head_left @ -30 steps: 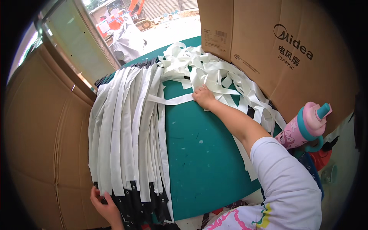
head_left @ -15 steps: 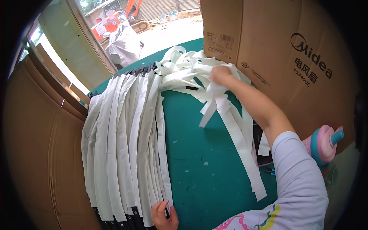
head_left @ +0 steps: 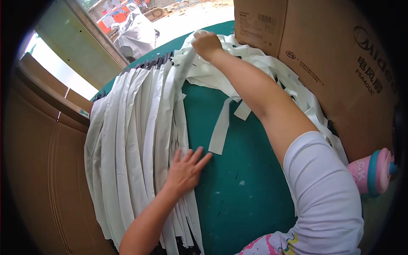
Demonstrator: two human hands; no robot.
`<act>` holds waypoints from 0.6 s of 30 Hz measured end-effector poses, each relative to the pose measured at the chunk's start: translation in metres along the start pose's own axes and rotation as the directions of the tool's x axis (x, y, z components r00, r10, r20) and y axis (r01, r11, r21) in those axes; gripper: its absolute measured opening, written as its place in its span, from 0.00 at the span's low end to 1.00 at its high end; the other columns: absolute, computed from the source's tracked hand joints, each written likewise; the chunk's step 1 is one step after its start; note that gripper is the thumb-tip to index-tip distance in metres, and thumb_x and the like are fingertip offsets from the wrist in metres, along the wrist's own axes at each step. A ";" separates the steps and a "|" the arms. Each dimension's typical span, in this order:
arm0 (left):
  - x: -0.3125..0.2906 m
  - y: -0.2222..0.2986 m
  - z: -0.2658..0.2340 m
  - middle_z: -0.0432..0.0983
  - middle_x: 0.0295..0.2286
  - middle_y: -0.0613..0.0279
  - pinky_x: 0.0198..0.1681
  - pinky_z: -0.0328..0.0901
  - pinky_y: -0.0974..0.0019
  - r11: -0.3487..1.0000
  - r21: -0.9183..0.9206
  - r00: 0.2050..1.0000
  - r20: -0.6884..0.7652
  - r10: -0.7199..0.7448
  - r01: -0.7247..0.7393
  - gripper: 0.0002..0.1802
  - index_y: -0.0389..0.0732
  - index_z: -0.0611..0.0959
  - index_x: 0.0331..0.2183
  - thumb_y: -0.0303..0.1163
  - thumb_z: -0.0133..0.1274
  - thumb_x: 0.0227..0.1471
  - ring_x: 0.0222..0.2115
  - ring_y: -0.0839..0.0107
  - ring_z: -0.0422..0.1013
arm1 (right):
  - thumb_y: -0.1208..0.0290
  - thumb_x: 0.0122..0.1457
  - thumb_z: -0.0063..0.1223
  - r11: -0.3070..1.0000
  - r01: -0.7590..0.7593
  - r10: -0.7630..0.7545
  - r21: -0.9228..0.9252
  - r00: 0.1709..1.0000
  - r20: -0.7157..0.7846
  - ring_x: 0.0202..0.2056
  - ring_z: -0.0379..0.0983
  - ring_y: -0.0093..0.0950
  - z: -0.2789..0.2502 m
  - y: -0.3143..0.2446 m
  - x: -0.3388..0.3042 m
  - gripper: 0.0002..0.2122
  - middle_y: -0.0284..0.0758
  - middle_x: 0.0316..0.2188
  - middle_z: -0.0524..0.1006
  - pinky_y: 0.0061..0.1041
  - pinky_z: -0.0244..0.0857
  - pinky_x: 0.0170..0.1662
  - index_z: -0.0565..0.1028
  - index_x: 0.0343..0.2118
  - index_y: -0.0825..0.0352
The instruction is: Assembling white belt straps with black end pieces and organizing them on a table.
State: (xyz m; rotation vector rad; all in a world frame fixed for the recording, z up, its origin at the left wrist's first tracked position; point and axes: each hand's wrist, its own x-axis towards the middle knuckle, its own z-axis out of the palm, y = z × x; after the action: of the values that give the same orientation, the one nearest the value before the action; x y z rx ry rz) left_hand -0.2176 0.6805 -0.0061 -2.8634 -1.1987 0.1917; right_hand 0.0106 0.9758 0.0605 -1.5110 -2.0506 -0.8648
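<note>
Right hand (head_left: 207,46), upper centre of frame, was closed on a white strip (head_left: 183,70). Left hand (head_left: 185,171), mid-frame, was empty, fingers spread, over the strip row (head_left: 121,146); contact unclear.

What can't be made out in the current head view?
In the head view:
Right hand: motion blur and the back of the hand hide where its fingertips meet the blurred strip.
Left hand: its back hides whether the palm touches the row of white strips.
Black pieces: mostly covered by that row.
Cardboard box: its right side is lost in the dark lens rim.
</note>
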 end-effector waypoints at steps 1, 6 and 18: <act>0.012 -0.011 0.000 0.61 0.53 0.57 0.59 0.44 0.44 0.997 0.064 0.998 0.038 -0.051 0.049 0.28 0.47 0.64 0.55 0.27 0.40 0.50 0.53 0.63 0.60 | 0.73 0.50 0.46 0.998 -0.054 0.053 0.041 0.998 0.014 0.38 0.74 0.31 0.005 0.007 0.013 0.07 0.32 0.34 0.75 0.32 0.70 0.36 0.78 0.24 0.60; 0.033 -0.053 0.012 0.64 0.52 0.65 0.60 0.41 0.46 0.940 0.274 0.969 0.082 -0.234 0.204 0.30 0.49 0.70 0.52 0.37 0.46 0.43 0.52 0.72 0.59 | 0.75 0.52 0.49 0.982 -0.147 0.107 0.119 0.951 0.291 0.44 0.72 0.34 0.034 0.010 0.034 0.14 0.32 0.48 0.69 0.32 0.69 0.45 0.74 0.43 0.56; -0.016 0.028 -0.045 0.67 0.48 0.60 0.61 0.45 0.60 0.961 0.077 0.963 0.016 -0.269 0.267 0.27 0.43 0.76 0.46 0.28 0.51 0.37 0.51 0.66 0.60 | 0.63 0.53 0.52 0.708 -0.524 0.439 0.474 0.852 0.287 0.39 0.74 0.33 -0.088 0.142 -0.156 0.11 0.35 0.37 0.77 0.29 0.66 0.44 0.78 0.37 0.59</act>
State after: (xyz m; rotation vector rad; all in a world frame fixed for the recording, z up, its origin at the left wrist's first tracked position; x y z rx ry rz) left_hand -0.2034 0.6507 0.0379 -2.6073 -1.5326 0.2598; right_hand 0.1923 0.8378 0.0482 -1.6820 -1.6453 0.0485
